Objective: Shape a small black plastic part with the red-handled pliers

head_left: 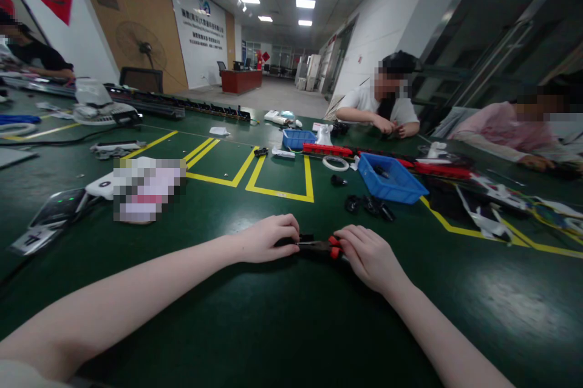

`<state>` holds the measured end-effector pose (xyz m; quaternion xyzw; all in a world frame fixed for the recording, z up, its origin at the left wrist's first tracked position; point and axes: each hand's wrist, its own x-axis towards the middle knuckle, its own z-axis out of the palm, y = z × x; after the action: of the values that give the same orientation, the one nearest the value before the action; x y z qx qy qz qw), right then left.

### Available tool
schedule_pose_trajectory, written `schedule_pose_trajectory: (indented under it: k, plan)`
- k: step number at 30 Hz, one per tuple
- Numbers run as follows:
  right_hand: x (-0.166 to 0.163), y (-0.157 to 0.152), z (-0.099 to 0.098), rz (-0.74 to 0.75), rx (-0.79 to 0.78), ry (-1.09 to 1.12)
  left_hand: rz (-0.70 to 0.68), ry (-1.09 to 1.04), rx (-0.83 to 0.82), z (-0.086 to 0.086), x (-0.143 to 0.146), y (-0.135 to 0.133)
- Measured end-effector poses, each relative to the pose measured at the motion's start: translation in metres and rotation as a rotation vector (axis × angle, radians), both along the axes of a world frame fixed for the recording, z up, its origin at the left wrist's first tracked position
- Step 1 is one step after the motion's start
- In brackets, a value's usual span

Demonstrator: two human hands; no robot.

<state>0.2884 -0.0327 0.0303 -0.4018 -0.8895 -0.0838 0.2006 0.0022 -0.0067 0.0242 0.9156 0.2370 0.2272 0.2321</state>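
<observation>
We have both of our hands together just above the green table point(282, 321), and the work looks under way on one piece, with no finished result that we can pick out. Our left hand point(271, 240) has its thumb and fingers drawn in narrow, pinching a small black part point(306, 237), most of which is hidden by the fingers. Our right hand point(371, 257) is curled around the red handles of a pair of pliers point(319, 246), whose nose points left and meets the left fingertips beside that part. We cannot tell whether the nose bites on the part or only lies against it, so we judge this piece to be partway through at most. As for what is left, we see a loose black piece point(338, 180) beyond our right hand and, nearer to us, a cluster of black pieces point(368, 206) in front of the large blue bin point(388, 190), with more dark things inside the bin; none is in our grasp, and whether any of them has been worked on we cannot say. A white ring point(336, 163) lies to the left of the bin, and a smaller blue bin point(298, 139) sits farther back, behind the yellow tape point(280, 195). Across the table a person in a white shirt point(354, 100) has both hands close together over something too small for us to make out
</observation>
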Motion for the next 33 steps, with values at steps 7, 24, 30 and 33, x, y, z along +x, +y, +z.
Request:
schedule_pose_trajectory:
  k: [7, 24, 30, 33]
  plan:
    - [-0.0023, -0.0013, 0.0020, -0.011, -0.017, 0.011, 0.011, 0.002, -0.033, 0.0024, 0.0007, -0.0005]
    - [-0.0023, -0.0017, 0.0019, -0.035, 0.041, -0.003, 0.015, -0.013, -0.082, 0.0006, 0.0009, 0.0015]
    - [0.0005, -0.0001, -0.0001, -0.065, 0.086, 0.025, 0.027, 0.015, -0.050, -0.0004, 0.0016, 0.0025]
    - [0.0004, -0.0008, 0.0010, -0.065, 0.077, 0.033, 0.027, 0.003, -0.060, -0.0018, 0.0012, 0.0032]
